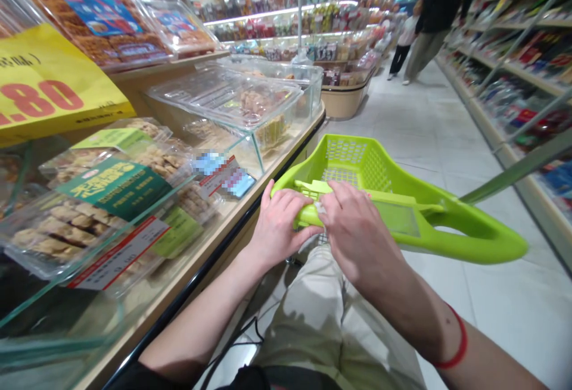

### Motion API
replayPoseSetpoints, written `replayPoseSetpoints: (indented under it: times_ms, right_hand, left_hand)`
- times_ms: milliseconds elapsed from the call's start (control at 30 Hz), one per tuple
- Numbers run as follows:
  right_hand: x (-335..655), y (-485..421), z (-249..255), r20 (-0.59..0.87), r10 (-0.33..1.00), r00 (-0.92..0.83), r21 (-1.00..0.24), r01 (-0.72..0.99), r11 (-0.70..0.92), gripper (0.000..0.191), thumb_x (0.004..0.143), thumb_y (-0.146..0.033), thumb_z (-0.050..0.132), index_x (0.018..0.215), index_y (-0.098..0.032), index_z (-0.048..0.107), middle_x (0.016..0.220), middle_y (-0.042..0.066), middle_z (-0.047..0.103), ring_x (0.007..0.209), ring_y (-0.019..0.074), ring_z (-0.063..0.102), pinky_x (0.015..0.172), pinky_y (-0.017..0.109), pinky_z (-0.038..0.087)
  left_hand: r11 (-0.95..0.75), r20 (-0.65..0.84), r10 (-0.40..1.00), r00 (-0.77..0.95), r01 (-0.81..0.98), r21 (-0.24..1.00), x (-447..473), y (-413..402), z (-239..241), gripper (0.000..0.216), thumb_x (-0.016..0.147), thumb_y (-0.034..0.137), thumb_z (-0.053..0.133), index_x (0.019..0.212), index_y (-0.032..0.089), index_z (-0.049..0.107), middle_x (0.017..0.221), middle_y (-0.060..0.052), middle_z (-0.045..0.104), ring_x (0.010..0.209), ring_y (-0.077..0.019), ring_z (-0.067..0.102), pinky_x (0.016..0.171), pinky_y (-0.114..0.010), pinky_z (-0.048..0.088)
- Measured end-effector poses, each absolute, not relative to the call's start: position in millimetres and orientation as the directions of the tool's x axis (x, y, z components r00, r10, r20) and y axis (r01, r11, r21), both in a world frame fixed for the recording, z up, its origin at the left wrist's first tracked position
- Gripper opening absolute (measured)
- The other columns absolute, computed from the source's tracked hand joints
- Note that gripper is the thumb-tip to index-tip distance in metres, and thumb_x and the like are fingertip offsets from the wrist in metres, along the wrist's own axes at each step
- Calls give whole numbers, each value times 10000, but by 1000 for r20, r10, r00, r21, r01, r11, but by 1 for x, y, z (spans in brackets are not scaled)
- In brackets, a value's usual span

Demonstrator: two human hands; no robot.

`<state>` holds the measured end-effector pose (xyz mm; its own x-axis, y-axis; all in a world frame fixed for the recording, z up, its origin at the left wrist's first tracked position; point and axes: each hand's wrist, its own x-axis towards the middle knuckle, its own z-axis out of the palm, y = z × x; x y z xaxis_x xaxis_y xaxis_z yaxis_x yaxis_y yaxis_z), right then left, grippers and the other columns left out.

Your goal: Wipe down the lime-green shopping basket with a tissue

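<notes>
The left hand (279,223) wraps around the near rim of the green shopping basket (370,169). The right hand (353,229) rests loosely on it at 3 o'clock. Boxed cookies (89,211) sit at 9 o'clock.

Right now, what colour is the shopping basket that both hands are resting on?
Bright lime green; the basket shows best in the head view, the only view.

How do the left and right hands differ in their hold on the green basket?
The left hand curls its fingers round the green basket's near rim; the right hand lies flatter on top, fingers pointing left. The right arm wears a red wrist band; the left wrist is bare. Both rest on the same rim, side by side.
</notes>
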<state>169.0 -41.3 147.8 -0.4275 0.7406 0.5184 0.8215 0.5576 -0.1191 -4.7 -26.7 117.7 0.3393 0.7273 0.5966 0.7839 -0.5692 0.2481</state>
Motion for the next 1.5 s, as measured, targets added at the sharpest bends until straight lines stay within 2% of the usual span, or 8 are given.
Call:
replayPoseSetpoints:
  times_ms: [233, 433, 700, 900, 1067, 1233, 1400, 1500]
  right_hand:
    - [164, -8, 156, 481, 822, -305, -155, 893, 423, 228, 982, -193, 445, 984, -188, 673, 1235, 192, 628, 1160, 359, 565, 977, 546, 482]
    - [179, -30, 151, 558, 733, -389, -150, 822, 550, 311, 999, -228, 420, 1204, -155, 642, 1361, 220, 579, 1229, 352, 569, 1013, 534, 502]
    - [222, -55, 140, 593, 649, -476, -146, 729, 668, 376, 971, -168, 446, 1316, -240, 579, 1430, 158, 561, 1334, 305, 535, 1081, 511, 495]
    - [189, -47, 141, 543, 658, -521, -148, 712, 686, 435, 948, -101, 411, 1343, -145, 586, 1482, 211, 503, 1441, 346, 408, 1132, 567, 435]
    - [164, -39, 140, 558, 626, -545, -93, 709, 699, 388, 946, -88, 412, 1242, -145, 656, 1435, 196, 562, 1412, 348, 447, 1128, 566, 439]
    - [193, -46, 136, 580, 569, -583, -110, 636, 764, 348, 965, -110, 456, 1262, -134, 635, 1462, 210, 532, 1417, 351, 444, 1135, 582, 429]
    - [255, -57, 132, 578, 597, -557, -161, 639, 752, 468, 947, -52, 458, 1343, -268, 580, 1547, 106, 470, 1445, 303, 424, 1134, 561, 443]
    - [294, -64, 132, 545, 617, -567, -153, 657, 739, 508, 947, -67, 476, 1402, -286, 533, 1558, 99, 456, 1419, 299, 462, 1126, 556, 456]
  left_hand:
    - [-588, 627, 708, 325, 762, 270, -10, -27, 118, 451, 832, 540, 710, 1142, 220, 637, 1145, -79, 692, 1154, -245, 596, 1208, -540, 257]
    - [-565, 619, 710, 336, 796, 218, -13, -26, 119, 506, 836, 572, 691, 1199, 228, 613, 1098, -64, 714, 1090, -232, 637, 1196, -516, 298]
    - [-585, 608, 709, 357, 780, 224, -19, -24, 116, 483, 831, 545, 710, 1165, 215, 597, 1164, -89, 695, 1181, -253, 611, 1203, -516, 310]
    - [-588, 622, 698, 356, 780, 212, -18, -25, 118, 436, 857, 521, 684, 1149, 210, 591, 1117, -82, 702, 1169, -259, 613, 1192, -537, 327]
    - [-579, 632, 687, 359, 796, 177, -18, -24, 117, 349, 896, 436, 627, 1147, 197, 590, 1100, -87, 683, 1140, -243, 615, 1186, -532, 339]
    - [-574, 624, 693, 360, 800, 176, -17, -24, 117, 393, 863, 472, 684, 1132, 199, 595, 1093, -81, 683, 1135, -246, 614, 1180, -538, 344]
    - [-581, 624, 693, 361, 792, 187, -16, -24, 119, 450, 828, 509, 725, 1126, 201, 585, 1075, -68, 699, 1148, -248, 611, 1191, -534, 334]
    - [-579, 619, 698, 361, 792, 191, -16, -24, 120, 484, 814, 544, 728, 1127, 205, 581, 1075, -59, 703, 1147, -248, 610, 1191, -547, 329]
